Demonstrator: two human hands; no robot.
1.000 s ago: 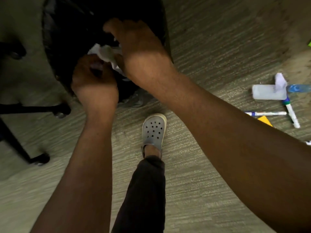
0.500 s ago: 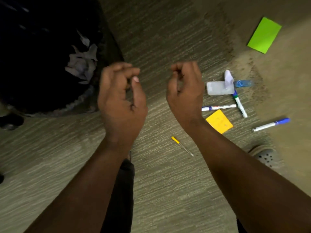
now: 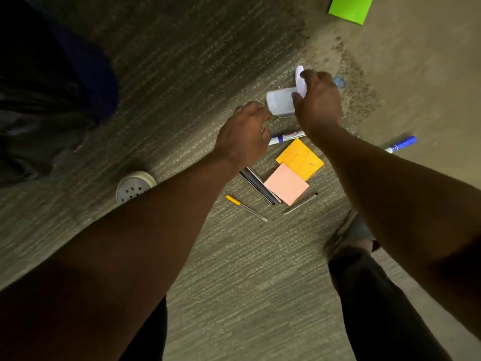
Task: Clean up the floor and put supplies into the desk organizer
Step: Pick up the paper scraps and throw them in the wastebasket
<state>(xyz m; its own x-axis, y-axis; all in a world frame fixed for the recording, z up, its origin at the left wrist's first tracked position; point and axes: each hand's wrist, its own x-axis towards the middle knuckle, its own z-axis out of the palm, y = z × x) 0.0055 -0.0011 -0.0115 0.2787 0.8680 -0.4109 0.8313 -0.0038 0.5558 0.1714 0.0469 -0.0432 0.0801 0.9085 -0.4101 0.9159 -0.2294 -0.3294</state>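
Down on the carpet (image 3: pixel 234 269), a translucent plastic container (image 3: pixel 280 102) lies on its side, long axis running roughly left-right in view. Right hand (image 3: pixel 318 105) sits over its right end, fingers curled and pinching a white scrap of paper (image 3: pixel 300 80) that stands up from between them. Left hand (image 3: pixel 243 135) is at the container's lower left corner, fingers curled toward it; whether it grips or only touches cannot be told.

Just below the hands, a purple-banded marker (image 3: pixel 285 138) lies near horizontal, its right end hidden under the right wrist. Below that, an orange sticky note (image 3: pixel 300 158) and a pink sticky note (image 3: pixel 286 187), the pink one overlapping the orange one's lower corner. Left of the pink note, touching its edge, a black pen (image 3: pixel 256 187) runs diagonally, upper left to lower right. A yellow-capped pen (image 3: pixel 246 207) lies parallel, cap at upper left. A thin grey pen (image 3: pixel 300 203) slants the other way, dark tip at upper right.

Farther right, a blue marker (image 3: pixel 400 144), cap pointing upper right, partly hidden by the forearm. A green sheet (image 3: pixel 350 7) lies at the top edge. A grey perforated shoe (image 3: pixel 132 187) shows beside the left forearm.
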